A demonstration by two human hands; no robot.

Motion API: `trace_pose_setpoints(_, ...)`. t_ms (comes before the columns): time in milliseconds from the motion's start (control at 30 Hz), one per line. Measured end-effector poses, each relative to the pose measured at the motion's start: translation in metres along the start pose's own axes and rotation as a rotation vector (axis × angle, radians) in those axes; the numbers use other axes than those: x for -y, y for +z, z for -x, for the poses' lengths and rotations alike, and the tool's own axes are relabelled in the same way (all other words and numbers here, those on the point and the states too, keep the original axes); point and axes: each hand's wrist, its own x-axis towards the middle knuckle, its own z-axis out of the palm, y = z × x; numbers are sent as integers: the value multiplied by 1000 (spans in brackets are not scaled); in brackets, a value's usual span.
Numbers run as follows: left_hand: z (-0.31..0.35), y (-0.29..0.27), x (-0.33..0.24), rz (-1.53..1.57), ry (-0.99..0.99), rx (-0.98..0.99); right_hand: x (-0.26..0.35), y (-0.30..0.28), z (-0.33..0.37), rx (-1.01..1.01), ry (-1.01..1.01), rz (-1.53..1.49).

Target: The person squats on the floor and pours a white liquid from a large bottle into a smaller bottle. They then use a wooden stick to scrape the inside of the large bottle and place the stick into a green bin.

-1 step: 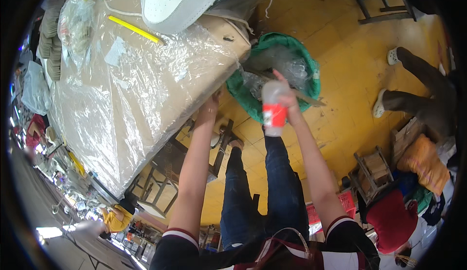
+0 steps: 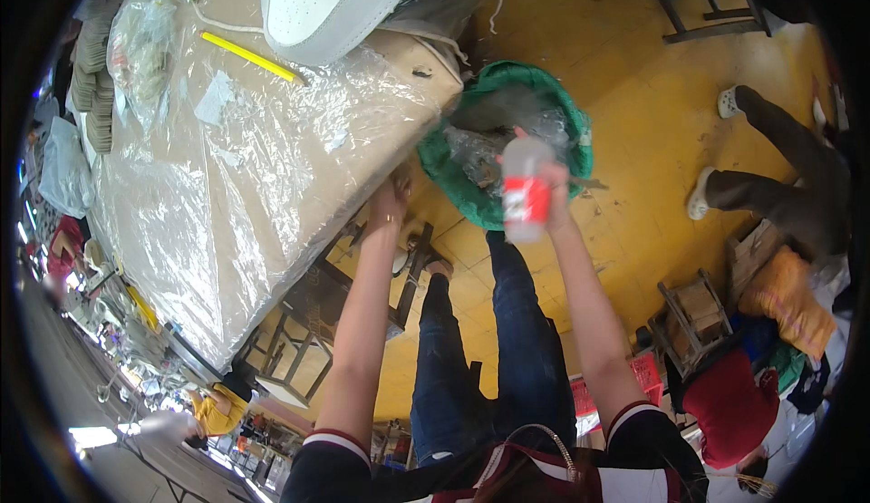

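My right hand (image 2: 555,190) is closed around a translucent plastic bottle (image 2: 527,186) with a red label, blurred by motion. A thin brownish strip (image 2: 589,183) sticks out beside that hand; whether the hand grips it too I cannot make out. Beneath the bottle stands a green sack-like bin (image 2: 435,163) with crumpled clear plastic (image 2: 539,118) inside. My left hand (image 2: 390,197) is at the near edge of the plastic-covered table (image 2: 245,204), its fingers partly hidden. A white shoe (image 2: 335,9) and a yellow pencil (image 2: 249,57) lie on the table.
Stacks of grey pieces (image 2: 91,68) and a clear plastic bag (image 2: 143,45) occupy the table's far left. Stools (image 2: 693,317) stand on the yellow tiled floor. Another person's legs (image 2: 761,186) are at the right, near an orange sack (image 2: 788,299).
My right hand and the bottle have shifted slightly to the right, and the bottle's tilt differs a little. The thin strip shows less. My left hand has barely moved.
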Motion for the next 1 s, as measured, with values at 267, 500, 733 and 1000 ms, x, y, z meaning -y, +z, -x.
trace_pose_setpoints(267,121,46,24,-230,-16,-11,52,6,46,75,272,-673)
trace_pose_setpoints(500,153,84,14,-315,-54,348,59,35,64,96,369,-557)
trace_pose_setpoints(733,159,75,12,-442,-105,385,61,70,76,73,444,-345)
trace_pose_setpoints(1000,175,63,7,-112,-171,540,62,77,89,135,436,-1)
